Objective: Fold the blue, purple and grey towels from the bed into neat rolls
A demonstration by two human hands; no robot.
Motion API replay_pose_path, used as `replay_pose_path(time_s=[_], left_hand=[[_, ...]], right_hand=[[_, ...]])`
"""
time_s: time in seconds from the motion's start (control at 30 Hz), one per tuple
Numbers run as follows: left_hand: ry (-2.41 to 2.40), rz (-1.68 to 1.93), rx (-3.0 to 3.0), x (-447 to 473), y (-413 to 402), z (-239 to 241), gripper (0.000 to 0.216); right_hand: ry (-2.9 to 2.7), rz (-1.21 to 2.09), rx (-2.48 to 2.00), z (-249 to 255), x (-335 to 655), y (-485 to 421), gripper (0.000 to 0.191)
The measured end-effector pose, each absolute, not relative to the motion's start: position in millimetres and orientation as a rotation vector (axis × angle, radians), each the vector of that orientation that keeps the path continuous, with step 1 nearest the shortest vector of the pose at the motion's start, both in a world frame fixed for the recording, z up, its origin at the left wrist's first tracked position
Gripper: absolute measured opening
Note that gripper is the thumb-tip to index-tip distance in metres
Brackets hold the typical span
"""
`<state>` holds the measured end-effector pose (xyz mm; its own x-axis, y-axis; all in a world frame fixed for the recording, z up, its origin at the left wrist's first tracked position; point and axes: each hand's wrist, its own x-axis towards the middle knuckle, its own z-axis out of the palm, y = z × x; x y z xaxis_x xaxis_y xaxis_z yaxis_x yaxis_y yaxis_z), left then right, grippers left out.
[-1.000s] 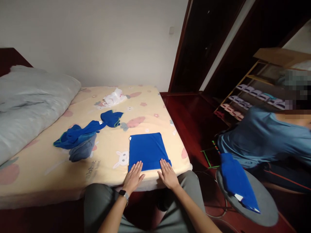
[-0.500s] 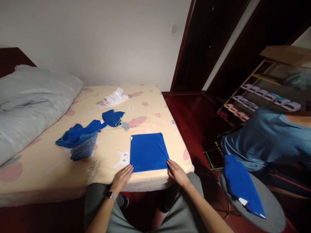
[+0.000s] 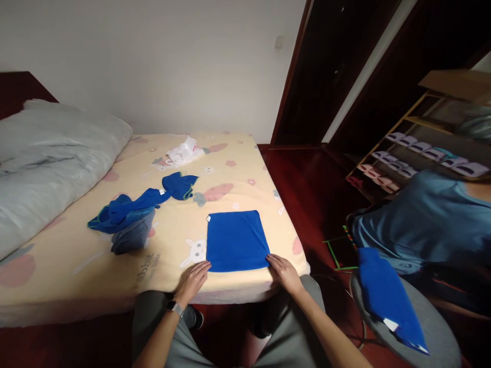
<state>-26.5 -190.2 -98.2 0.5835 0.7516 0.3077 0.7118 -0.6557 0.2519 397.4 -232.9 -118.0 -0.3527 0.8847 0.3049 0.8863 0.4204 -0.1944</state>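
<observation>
A square blue cloth [image 3: 237,240] with a small white tag at its far left corner lies flat on the bed near the front edge. My left hand [image 3: 194,280] pinches its near left corner, with the fingers close together. At the near right corner, my right hand [image 3: 284,272] has its fingertips closed on the fabric. The thumbs are mostly hidden. Farther left on the bed lie crumpled blue cloths [image 3: 125,212] and a greyish-blue one [image 3: 134,234].
On the bed [image 3: 169,278] are a white plastic bag [image 3: 185,151] and a grey quilt [image 3: 57,153]. To the right, a round stool [image 3: 441,327] bears another blue cloth [image 3: 393,301]. A person in a blue shirt [image 3: 429,220] is beside it, before a slipper rack [image 3: 410,115].
The view has shifted slightly. Both hands stay at the near corners of the blue cloth, and the right one appears marginally farther right.
</observation>
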Motion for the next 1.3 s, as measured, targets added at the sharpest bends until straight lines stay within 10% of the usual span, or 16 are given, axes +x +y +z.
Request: replay_pose_path(time_s=[0.73,1.3], left_hand=[[1.542,0.891,2.221,-16.3,-208.0,-111.9,0.030],[1.919,0.588,2.542,15.7,-202.2,-105.0,0.041]], right_hand=[[-1.711,0.636,-1.621,-112.9,392.4,-246.3,0.037],[-2.046,-0.062,-1.970,-109.5,369.9,-220.6,0.040]])
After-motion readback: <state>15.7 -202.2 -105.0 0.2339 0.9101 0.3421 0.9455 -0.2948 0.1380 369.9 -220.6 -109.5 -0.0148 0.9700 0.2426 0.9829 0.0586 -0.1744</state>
